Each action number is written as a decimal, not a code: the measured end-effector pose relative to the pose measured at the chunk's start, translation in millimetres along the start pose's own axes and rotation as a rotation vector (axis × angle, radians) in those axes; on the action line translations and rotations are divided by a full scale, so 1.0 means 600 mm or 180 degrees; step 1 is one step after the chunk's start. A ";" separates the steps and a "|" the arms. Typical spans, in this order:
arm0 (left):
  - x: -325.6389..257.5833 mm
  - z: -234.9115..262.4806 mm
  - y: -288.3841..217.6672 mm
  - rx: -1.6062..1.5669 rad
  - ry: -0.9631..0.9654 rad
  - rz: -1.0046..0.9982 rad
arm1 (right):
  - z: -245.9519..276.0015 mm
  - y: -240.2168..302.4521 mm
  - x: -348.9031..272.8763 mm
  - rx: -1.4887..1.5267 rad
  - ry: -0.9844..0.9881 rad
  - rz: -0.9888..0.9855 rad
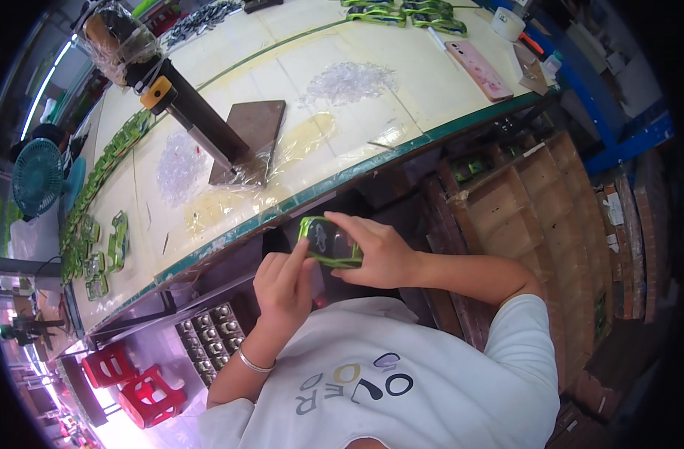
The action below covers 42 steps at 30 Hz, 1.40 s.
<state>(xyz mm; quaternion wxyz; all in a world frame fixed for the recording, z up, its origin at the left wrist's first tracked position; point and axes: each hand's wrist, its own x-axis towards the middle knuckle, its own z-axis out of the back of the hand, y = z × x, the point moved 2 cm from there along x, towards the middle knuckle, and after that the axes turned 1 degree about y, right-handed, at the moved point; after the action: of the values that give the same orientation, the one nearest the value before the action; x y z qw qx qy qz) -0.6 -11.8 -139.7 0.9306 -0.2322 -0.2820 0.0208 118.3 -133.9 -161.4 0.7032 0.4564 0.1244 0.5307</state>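
Note:
A bright green toy car body shell (332, 262) is held in front of my chest, just off the table's near edge. My right hand (385, 254) grips its right end, thumb and fingers around the frame. The fingers of my left hand (284, 283) are bent together, with their tips pressed on the shell's left side. Inside the green frame shows a dark, partly see-through middle; I cannot make out whether a clear part sits in it. On the table lie a pile of small clear plastic pieces (351, 83) and another clear pile (179, 168).
A black post (196, 112) with a plastic-wrapped top stands on a brown board (269, 123). Green car shells (117, 241) line the table's left side; others (377, 14) lie at the far edge. A pink phone (479, 69) lies far right. Wooden crates (540, 202) stand at right.

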 end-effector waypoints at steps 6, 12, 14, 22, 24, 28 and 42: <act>-0.021 -0.054 0.004 -0.3362 -0.0846 0.2247 | -0.008 -0.004 -0.002 -0.0471 -0.0240 0.0440; -0.030 -0.060 0.012 -0.4943 -0.0050 0.2581 | -0.017 -0.001 -0.009 -0.0615 0.0096 0.0243; -0.033 -0.059 0.013 -0.5066 -0.0082 0.2708 | -0.021 0.002 -0.010 -0.0681 0.0224 0.0202; -0.053 -0.078 0.022 -0.5178 -0.0252 0.3531 | 0.054 -0.005 0.057 -0.0951 -0.0403 0.0190; -0.063 -0.082 0.023 -0.5135 -0.0232 0.3486 | 0.098 -0.047 0.102 -0.1542 -0.1087 0.0272; -0.075 -0.090 0.018 -0.5038 -0.0152 0.3523 | 0.161 -0.155 0.171 -0.2458 -0.1309 -0.0165; -0.087 -0.086 0.026 -0.4654 -0.0156 0.3478 | 0.175 -0.195 0.211 -0.1515 -0.1238 -0.1049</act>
<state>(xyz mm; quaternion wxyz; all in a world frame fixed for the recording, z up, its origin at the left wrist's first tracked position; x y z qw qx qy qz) -15.6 -28.3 -211.2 0.4061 -0.8648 -0.0954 0.2796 312.8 -80.8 -155.0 0.8767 0.3461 -0.0672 0.3272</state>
